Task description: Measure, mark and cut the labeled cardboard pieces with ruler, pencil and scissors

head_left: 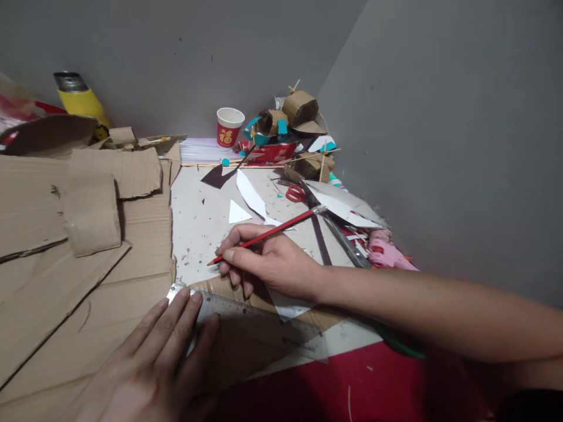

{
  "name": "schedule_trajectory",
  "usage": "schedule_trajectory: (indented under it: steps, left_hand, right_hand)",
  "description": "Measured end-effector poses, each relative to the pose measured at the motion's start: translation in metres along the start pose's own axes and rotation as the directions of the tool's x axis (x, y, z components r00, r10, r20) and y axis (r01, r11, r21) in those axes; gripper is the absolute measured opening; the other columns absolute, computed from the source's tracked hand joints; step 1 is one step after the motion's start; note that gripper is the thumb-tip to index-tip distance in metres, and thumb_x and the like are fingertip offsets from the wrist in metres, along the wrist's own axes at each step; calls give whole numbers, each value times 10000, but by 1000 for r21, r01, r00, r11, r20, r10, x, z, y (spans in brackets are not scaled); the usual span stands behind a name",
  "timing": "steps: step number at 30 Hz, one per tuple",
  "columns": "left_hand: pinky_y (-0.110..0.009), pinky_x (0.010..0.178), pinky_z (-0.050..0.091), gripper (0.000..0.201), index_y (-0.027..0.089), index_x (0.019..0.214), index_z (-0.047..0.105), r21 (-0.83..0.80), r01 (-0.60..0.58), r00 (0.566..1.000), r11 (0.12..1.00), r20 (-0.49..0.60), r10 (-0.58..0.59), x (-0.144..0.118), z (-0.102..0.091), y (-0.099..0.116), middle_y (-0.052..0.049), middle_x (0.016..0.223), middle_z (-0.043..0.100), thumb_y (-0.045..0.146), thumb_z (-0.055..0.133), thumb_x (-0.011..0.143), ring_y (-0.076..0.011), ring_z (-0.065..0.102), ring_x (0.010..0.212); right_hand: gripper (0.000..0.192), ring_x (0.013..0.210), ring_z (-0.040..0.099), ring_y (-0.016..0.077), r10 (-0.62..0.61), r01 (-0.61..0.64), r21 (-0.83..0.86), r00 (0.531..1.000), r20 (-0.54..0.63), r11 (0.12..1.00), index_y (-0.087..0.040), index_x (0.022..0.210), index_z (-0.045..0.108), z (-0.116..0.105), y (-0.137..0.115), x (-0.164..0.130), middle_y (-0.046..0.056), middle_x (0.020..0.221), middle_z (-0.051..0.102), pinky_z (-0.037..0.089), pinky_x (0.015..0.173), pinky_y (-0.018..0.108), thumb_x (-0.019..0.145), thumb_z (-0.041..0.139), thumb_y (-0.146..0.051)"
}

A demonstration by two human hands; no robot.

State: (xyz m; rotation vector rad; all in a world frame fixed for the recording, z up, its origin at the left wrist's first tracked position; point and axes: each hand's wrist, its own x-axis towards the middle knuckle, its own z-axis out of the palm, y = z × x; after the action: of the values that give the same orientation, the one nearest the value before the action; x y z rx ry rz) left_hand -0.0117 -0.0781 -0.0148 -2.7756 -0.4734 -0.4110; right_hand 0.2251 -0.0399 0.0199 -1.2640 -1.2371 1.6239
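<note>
My right hand (281, 258) is closed around a red pencil (285, 224), whose tip points down to the left, above the grey-white work surface. A clear ruler (268, 319) lies slanted over a brown cardboard piece (226, 288) at the near side. Flat fingers of my left hand (162, 340) press on the ruler's left end, with the thumb apart. White paper (288, 305) shows partly under my right wrist. Beyond the right hand are a white paper triangle (238, 212) and a long white paper cutout (250, 192).
Cardboard sheets (141, 234) pile up on the left. Along the wall stand a yellow bottle (83, 102), a red-and-white paper cup (229, 129) and cardboard models (301, 108). Red-handled scissors (295, 193) and a pink glue gun (387, 249) lie to the right.
</note>
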Motion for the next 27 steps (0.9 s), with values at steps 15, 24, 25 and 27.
schedule_trajectory:
  steps: [15,24,25,27]
  left_hand:
    - [-361,935,532,460,110,1298,577,18,19,998,1000,58,-20,1,-3,2,-150,1296,662,384,438,955,-301,613,1203]
    - [-357,897,556,501,129,1265,601,6,31,996,999,83,-32,5,0,2,-134,1234,698,491,442,957,-296,640,1159]
    - [-358,890,558,505,129,1260,605,6,33,996,999,80,-33,6,0,2,-133,1226,701,497,439,957,-295,644,1152]
    - [-353,891,556,502,132,1254,613,4,42,996,999,81,-43,7,0,2,-124,1220,706,499,436,959,-286,647,1145]
  right_hand:
    - [83,542,551,76,80,-76,-82,996,45,994,-175,788,546,11,9,-1,-10,703,621,446,416,132,854,543,-124]
    - [51,483,471,84,2,21,-247,996,92,969,-179,803,576,17,17,7,-22,656,592,368,402,175,824,538,-151]
    - [56,492,471,84,-17,41,-262,996,92,964,-175,795,579,17,17,7,-24,645,587,367,413,177,819,538,-144]
    - [58,504,469,83,-45,70,-283,995,94,957,-170,782,580,17,16,8,-30,627,573,364,429,178,814,542,-140]
